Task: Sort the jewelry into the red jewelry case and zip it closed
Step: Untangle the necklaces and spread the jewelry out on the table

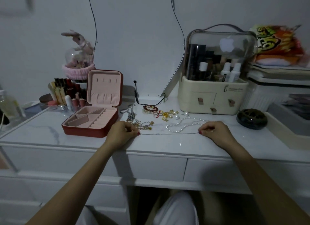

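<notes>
- Pinching a thin chain [169, 133] taut at centre frame: left hand [121, 132] fingers grasping one end, right hand [213, 132] fingers the other.
- Lying open at centre left on the tabletop [42, 132]: red case [94, 122].
- Sitting loose behind the chain: pearls [182, 125], rings [165, 114].

White marble-patterned bench [50, 132] crowded with jewelry and cosmetics.

An open red jewelry case [91, 122] sits left of centre – pink lining, lid upright. Right of it lie loose pieces: a silver chain [131, 115], a red bead bracelet [150, 108], gold rings [165, 115], a pearl necklace [182, 125]. A cream cosmetics organizer [213, 97] stands at back right, a dark round dish [251, 118] beside it, lipsticks [67, 92] at back left.
</notes>
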